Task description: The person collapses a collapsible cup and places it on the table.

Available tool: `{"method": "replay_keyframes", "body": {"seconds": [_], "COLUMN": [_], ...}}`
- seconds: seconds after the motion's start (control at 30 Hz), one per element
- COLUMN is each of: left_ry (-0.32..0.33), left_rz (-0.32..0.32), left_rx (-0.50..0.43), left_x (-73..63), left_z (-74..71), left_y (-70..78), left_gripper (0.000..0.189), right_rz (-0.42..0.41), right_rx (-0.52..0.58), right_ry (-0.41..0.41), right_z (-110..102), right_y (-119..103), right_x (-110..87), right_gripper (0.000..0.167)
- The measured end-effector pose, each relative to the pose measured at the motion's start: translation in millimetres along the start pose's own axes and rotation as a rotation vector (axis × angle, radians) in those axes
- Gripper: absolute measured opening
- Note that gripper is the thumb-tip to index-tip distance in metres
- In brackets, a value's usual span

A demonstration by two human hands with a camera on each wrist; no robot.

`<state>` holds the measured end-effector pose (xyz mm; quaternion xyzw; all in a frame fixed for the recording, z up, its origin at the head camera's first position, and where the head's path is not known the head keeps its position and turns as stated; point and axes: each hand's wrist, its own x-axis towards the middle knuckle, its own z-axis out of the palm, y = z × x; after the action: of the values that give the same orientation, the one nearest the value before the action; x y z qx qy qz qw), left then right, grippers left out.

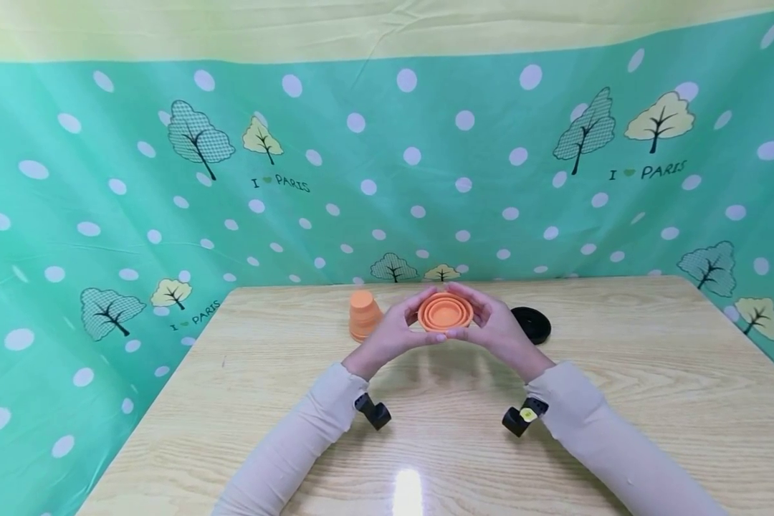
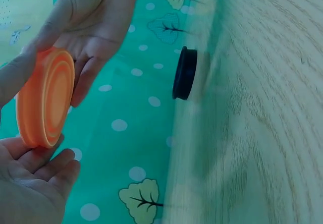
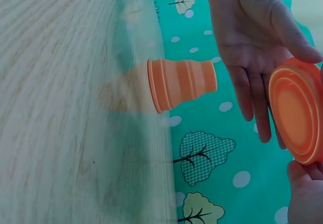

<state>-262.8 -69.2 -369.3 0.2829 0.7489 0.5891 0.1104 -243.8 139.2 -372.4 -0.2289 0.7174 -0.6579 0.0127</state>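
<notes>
A flattened orange collapsible cup point(image 1: 445, 315), its rings folded into one another, is held between both hands above the table. My left hand point(image 1: 396, 330) grips its left side, thumb at the near rim and fingers around the far side. Opposite it, my right hand point(image 1: 495, 328) grips the right side in the same way. The right wrist view shows the folded cup point(image 3: 294, 114) tilted, its ringed face towards the camera. Behind the left hand, a second orange collapsible cup point(image 1: 362, 312) stands extended and upside down on the table.
A round black lid-like disc point(image 1: 532, 325) lies on the wooden table point(image 1: 284, 401) beyond the right wrist. Behind the table's far edge hangs a green dotted curtain point(image 1: 387, 172) printed with trees. Each wrist wears a small black camera point(image 1: 377, 414).
</notes>
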Motion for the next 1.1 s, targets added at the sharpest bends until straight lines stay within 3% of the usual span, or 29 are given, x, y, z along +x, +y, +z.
{"method": "replay_keyframes", "body": {"seconds": [0.17, 0.3, 0.6, 1.1], "left_ry": [-0.010, 0.028, 0.092, 0.105], "left_rz": [0.003, 0.055, 0.060, -0.025], "left_rx": [-0.014, -0.032, -0.058, -0.109], "left_x": [-0.2, 4.9, 9.0, 26.5], "left_z": [0.4, 2.0, 5.4, 15.2], "left_y": [6.4, -7.3, -13.4, -25.6], "left_gripper": [0.079, 0.078, 0.073, 0.073], "right_rz": [-0.016, -0.017, 0.015, 0.052], "right_rx": [-0.016, -0.026, -0.008, -0.092], "right_ry": [-0.018, -0.038, -0.032, 0.056], "right_z": [-0.8, -1.5, -8.3, -18.2], "right_y": [2.7, 4.1, 6.1, 7.5], "right_x": [0.7, 0.0, -3.2, -5.7], "right_gripper": [0.082, 0.081, 0.079, 0.072]}}
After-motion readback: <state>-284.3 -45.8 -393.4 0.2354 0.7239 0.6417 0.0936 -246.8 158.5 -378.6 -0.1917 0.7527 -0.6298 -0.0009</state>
